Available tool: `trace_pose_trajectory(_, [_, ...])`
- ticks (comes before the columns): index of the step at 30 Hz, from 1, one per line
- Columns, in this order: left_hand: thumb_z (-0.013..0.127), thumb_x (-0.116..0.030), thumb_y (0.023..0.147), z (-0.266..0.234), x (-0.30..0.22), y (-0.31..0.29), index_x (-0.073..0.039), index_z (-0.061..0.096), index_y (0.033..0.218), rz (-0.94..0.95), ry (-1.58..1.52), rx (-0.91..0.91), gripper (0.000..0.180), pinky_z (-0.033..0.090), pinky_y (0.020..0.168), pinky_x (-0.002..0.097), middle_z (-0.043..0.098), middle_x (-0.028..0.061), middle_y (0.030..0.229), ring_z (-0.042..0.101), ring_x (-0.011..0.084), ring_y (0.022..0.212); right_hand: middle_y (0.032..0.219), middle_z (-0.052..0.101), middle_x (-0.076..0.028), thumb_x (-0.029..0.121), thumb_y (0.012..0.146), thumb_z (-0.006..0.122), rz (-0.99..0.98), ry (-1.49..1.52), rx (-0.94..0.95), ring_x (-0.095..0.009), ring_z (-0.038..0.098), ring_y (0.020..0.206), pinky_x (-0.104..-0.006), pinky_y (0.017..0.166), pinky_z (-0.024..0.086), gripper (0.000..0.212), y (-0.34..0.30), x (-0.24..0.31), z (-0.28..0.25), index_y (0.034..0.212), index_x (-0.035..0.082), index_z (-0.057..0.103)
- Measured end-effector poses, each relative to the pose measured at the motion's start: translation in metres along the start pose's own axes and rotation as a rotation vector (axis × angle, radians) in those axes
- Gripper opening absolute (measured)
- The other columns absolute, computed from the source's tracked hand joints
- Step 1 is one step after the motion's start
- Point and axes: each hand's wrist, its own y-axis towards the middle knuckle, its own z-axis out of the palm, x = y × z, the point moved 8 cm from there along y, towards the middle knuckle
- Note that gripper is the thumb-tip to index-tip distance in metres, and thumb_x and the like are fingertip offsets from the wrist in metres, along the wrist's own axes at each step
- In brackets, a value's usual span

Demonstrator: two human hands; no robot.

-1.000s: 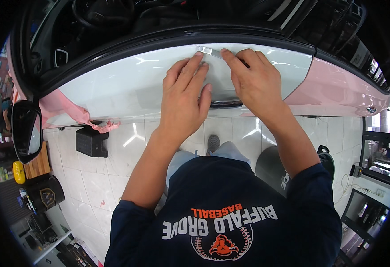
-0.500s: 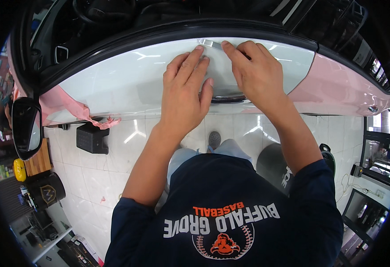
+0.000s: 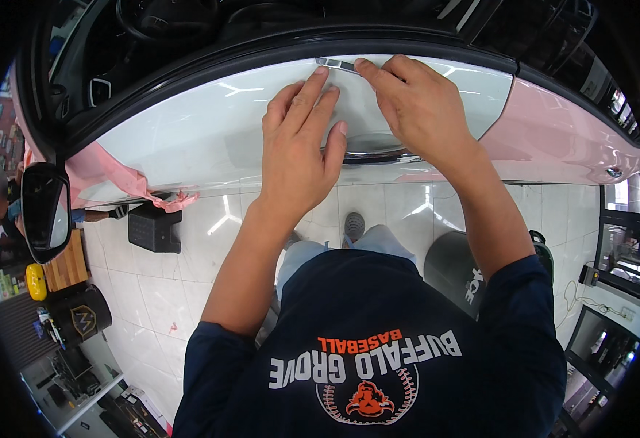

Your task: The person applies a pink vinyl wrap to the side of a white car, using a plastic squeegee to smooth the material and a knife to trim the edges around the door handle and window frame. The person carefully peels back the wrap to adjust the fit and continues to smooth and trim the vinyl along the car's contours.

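My right hand [image 3: 428, 106] is closed around a slim silver cutter knife [image 3: 337, 66], its visible end pointing left. The tip rests by the black window trim [image 3: 254, 57] at the top of the white car door panel [image 3: 189, 120]. My left hand [image 3: 299, 142] lies on this panel with its fingers stretched out, the index fingertip just below the knife. Below and between my hands is the chrome door handle [image 3: 378, 155], partly covered by my right wrist. A loose pink film sheet [image 3: 108, 171] hangs crumpled at the door's left end.
Left of the door juts a side mirror [image 3: 45, 212]. On the tiled floor stand a black step stool [image 3: 152, 228] and, right of my legs, a dark round stool [image 3: 451, 266]. Pink bodywork [image 3: 553, 131] continues to the right. Another person's gloved hand [image 3: 118, 212] shows behind the mirror.
Both hands and the knife have shifted slightly left and up along the window trim. Another person's arm has come into view beside the mirror.
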Motion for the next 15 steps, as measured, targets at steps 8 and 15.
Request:
trace_pose_trajectory(8, [0.065, -0.012, 0.090, 0.0021, 0.0011, -0.0021, 0.000, 0.066, 0.128, -0.007, 0.012, 0.030, 0.039, 0.039, 0.109, 0.0459, 0.054, 0.0136, 0.149, 0.048, 0.0372, 0.130, 0.093, 0.064, -0.003, 0.009, 0.081, 0.073, -0.026, -0.021, 0.026, -0.022, 0.066, 0.086, -0.0344, 0.069, 0.056, 0.041, 0.0001, -0.0006, -0.0020, 0.121, 0.014, 0.070])
trace_pose_trajectory(15, [0.064, -0.013, 0.091, 0.0014, 0.0035, -0.0018, -0.001, 0.065, 0.129, -0.002, 0.000, 0.026, 0.039, 0.039, 0.111, 0.0461, 0.054, 0.0139, 0.149, 0.047, 0.0375, 0.131, 0.092, 0.062, -0.002, 0.010, 0.080, 0.074, 0.001, -0.029, 0.005, -0.021, 0.065, 0.087, -0.0343, 0.069, 0.056, 0.041, 0.0009, 0.0010, -0.0010, 0.121, 0.015, 0.071])
